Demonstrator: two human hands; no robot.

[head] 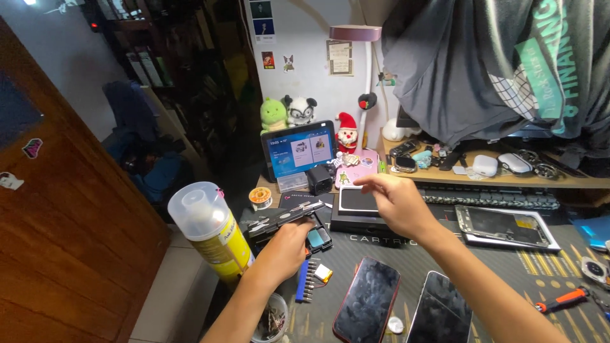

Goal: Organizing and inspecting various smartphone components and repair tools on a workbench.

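Observation:
My left hand (287, 244) grips the near edge of a black tool tray (279, 219) that holds tweezers and other metal tools, at the desk's left side. My right hand (395, 204) reaches forward with fingers spread, hovering over a black box (357, 202) without holding anything. A small blue-faced device (317, 239) lies just right of my left hand. Two phones lie face up near me: one with a red rim (367, 300) and a dark one (440, 311).
A yellow spray can with a clear cap (211, 232) stands at the left edge. A tablet (299, 149), plush toys and a lamp stand behind. An opened phone frame (506, 227), a wooden shelf with small items (483, 174), an orange-handled tool (562, 300) and a blue bit strip (303, 282) lie around.

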